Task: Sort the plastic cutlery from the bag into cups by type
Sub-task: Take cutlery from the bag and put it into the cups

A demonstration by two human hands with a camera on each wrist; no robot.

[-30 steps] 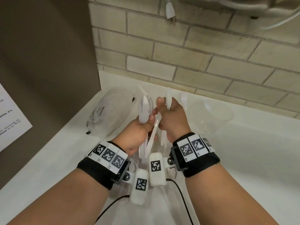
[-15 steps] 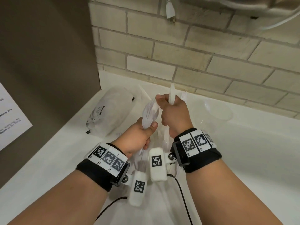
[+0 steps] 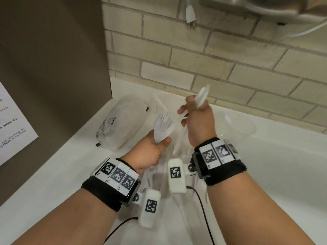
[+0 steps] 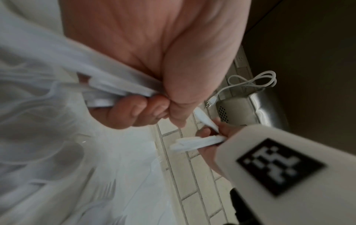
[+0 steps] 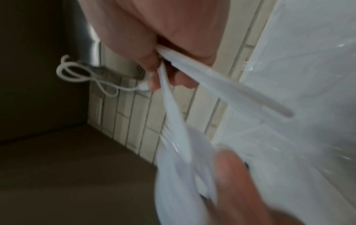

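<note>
My left hand (image 3: 152, 152) grips a bunch of white plastic cutlery (image 3: 162, 124) by the handles (image 4: 115, 91), heads fanned upward. Just right of it, my right hand (image 3: 200, 124) holds white cutlery pieces (image 3: 202, 96) that stick up past the knuckles. In the right wrist view one piece (image 5: 250, 97) points right. The other piece (image 5: 173, 115) runs down to the left hand's bunch. The clear bag (image 3: 122, 121) lies on the white counter (image 3: 265, 174) at the left. An empty-looking clear cup (image 3: 238, 124) stands right of my right hand. Forks (image 4: 106, 190) show in clear plastic below my left hand.
A brick wall (image 3: 194, 55) closes off the back and a brown panel (image 3: 53, 68) the left side. A white plug (image 3: 190, 13) and a cord hang from a metal appliance (image 3: 265, 7) overhead. Black cables (image 3: 200, 200) trail from the wrist cameras.
My right hand has drawn up and to the right, away from the left hand's bunch, taking white pieces with it. The left hand has dropped slightly and keeps its grip.
</note>
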